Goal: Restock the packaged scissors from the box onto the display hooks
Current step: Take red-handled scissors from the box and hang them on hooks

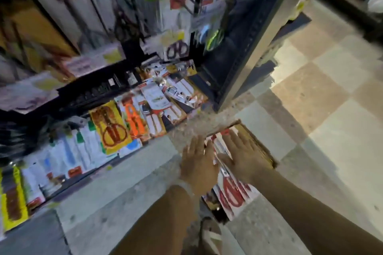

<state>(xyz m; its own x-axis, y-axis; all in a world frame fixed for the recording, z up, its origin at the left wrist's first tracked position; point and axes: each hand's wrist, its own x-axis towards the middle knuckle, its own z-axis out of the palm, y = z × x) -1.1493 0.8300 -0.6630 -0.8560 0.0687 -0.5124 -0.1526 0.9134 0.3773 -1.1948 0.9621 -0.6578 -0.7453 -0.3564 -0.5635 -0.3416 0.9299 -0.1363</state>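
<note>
Nearest, red-handled scissors in white card packaging (232, 192) lie in an open brown cardboard box (257, 143) on the tiled floor (310, 109), long axis running away from the person, handles nearest. The left hand (198, 161) and right hand (241, 157) hover or rest over them, fingers spread. Beyond, blurred hanging packaged scissors (176, 47) fill the dark display rack (244, 47).

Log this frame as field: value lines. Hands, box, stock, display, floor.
left hand: fingers straight, reaching down at the left edge of the packs in the box
right hand: fingers spread flat, resting on the packs
box: brown cardboard, open, on the floor beside the shelf end
packaged scissors: white cards with red handles, lying in the box
display: carded scissors hanging above; more packs lying on the bottom shelf
floor: checkered tiles
image: motion-blurred, small print unreadable
</note>
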